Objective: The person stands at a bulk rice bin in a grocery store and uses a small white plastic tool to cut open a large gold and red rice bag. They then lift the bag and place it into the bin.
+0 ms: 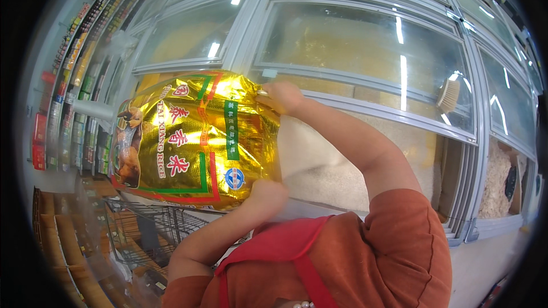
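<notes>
A large gold foil rice bag lies sideways in front of me, with printed writing and a picture on its face. Its gathered end points right, over a bin of pale grain that looks like rice. My right hand grips the far corner of that end. At the near corner, my left hand is closed on the foil. Between my hands the foil edge hangs over the grain; the bag's inside is hidden from view.
Glass lids in metal frames cover the bins beyond. A bristle brush rests on one lid. Flaky material and a dark object fill the bin at right. A wire cart stands below the bag; stocked shelves line the left.
</notes>
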Demonstrator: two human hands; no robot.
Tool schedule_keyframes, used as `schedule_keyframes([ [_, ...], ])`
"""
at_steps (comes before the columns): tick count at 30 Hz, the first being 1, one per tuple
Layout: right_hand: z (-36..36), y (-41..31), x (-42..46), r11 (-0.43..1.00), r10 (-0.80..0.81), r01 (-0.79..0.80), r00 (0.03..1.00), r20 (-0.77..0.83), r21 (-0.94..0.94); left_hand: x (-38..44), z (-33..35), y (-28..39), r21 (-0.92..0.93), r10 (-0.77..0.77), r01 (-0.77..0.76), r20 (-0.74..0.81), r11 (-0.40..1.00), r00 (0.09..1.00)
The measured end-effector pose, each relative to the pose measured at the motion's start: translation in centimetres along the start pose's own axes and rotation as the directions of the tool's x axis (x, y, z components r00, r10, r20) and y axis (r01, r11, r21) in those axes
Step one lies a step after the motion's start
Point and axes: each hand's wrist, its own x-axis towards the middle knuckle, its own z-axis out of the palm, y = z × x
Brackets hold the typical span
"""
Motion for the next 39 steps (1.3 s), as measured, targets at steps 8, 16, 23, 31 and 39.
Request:
schedule_keyframes([
  [8, -0.5, -0.8, -0.1, 1.0, -0.007, 0.009, 0.998, 0.065, -0.028, -0.3, 0.6, -0.2, -0.053, 0.034, -0.033, 0.019, 0.998, 0.999],
  [16, 1.1, 1.3, 0.9, 0.997, -0.004, 0.011, 0.997, 0.083, -0.082, -1.0, 1.6, -0.9, -0.068, 0.044, -0.045, -0.011, 0.997, 0.999],
  [23, 1.4, 0.4, 0.3, 0.996, 0.067, -0.063, 0.995, 0.072, -0.061, -0.9, 2.8, -1.8, -0.144, -0.021, 0.018, -0.019, 0.989, 1.0],
  [31, 1.8, -0.1, 0.0, 1.0, -0.004, 0.005, 0.999, 0.045, -0.024, -0.6, 2.7, -3.0, -0.238, -0.059, 0.085, 0.114, 0.968, 0.992],
  [39, 1.3, -0.7, -0.6, 0.999, 0.041, -0.04, 0.997, 0.061, -0.017, -0.2, 0.2, -2.8, -0.207, 0.023, 0.032, 0.257, 0.978, 0.966],
])
